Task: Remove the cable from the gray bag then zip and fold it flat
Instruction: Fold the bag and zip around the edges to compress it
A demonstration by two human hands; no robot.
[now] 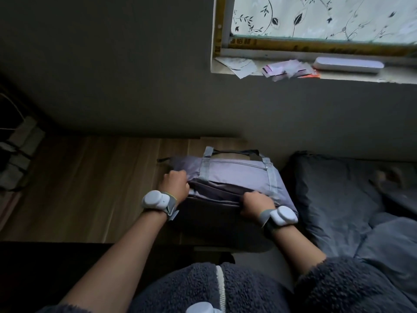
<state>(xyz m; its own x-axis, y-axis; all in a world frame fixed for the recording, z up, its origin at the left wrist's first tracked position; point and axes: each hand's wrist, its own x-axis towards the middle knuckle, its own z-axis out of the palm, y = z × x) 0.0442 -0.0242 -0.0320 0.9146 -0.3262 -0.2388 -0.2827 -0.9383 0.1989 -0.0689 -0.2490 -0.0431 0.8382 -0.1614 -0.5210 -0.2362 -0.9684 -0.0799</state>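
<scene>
Light: pretty dim from where I'm watching, daylight only through the window (325, 16)
Window: frosted glass with a black vine-and-leaf print
Sill (352, 76): scattered papers (282, 70) and a long white case (348, 65)
Wall (135, 86): plain, grayish
Table (90, 188): wood-grain top, pushed against the wall
Bed: dark gray pillow (334, 188) and quilt (392, 240), right of the table

I'm in a home bedroom: dark pillow (334, 190) and quilt (388, 240) on bed, wooden desk (90, 188), papers (282, 70) on windowsill (237, 74).
</scene>
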